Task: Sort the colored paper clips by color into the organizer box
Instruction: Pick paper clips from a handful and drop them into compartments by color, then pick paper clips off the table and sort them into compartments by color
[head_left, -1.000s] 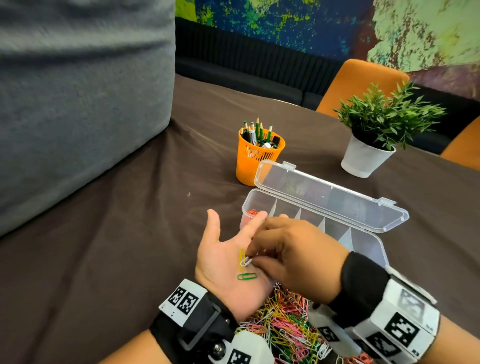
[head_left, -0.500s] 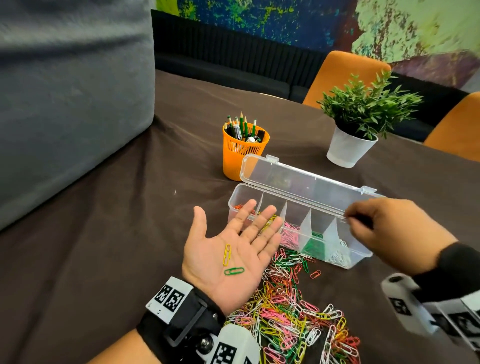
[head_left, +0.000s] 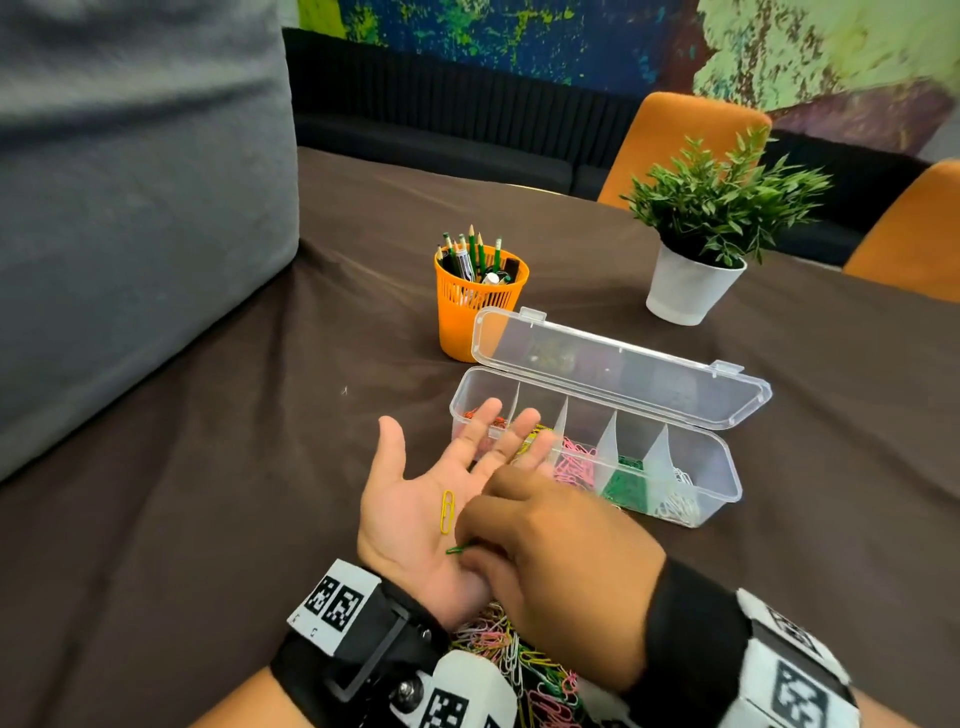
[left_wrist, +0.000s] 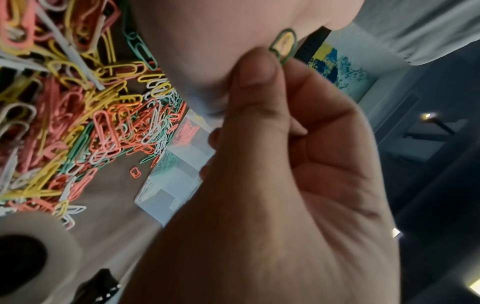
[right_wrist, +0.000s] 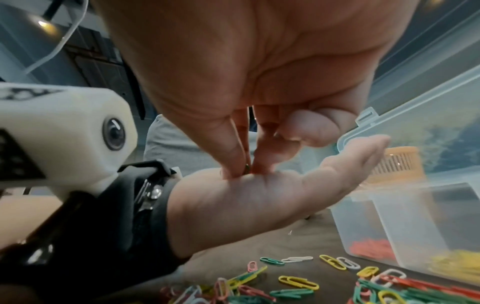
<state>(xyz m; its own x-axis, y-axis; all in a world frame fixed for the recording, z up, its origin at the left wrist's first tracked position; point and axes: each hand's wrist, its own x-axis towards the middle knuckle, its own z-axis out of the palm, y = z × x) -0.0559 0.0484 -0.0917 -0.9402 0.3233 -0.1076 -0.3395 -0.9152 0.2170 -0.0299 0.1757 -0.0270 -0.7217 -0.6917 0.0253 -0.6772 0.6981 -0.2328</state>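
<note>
My left hand (head_left: 410, 499) lies palm up and flat in front of the clear organizer box (head_left: 730, 475). A yellow paper clip (head_left: 447, 512) rests loose on the palm. My right hand (head_left: 561, 571) reaches over the palm, and its thumb and forefinger pinch a green paper clip (head_left: 457, 549) that still touches the palm. The left wrist view shows this green clip (left_wrist: 284, 46) held edge-on; the right wrist view shows it (right_wrist: 248, 165) between the fingertips. The box holds red, yellow, pink, green and white clips in separate compartments. A mixed pile of clips (head_left: 519, 665) lies under my wrists.
The box's lid (head_left: 623, 374) stands open toward the back. Behind it are an orange pencil cup (head_left: 478, 317) and a potted plant (head_left: 696, 291). A grey cushion (head_left: 130, 208) fills the left side. Orange chairs (head_left: 680, 145) stand beyond the brown table.
My right hand lifted a white clip off the left palm, carried it to the box's right end, and came back to pinch the green clip. The left hand stayed flat.
</note>
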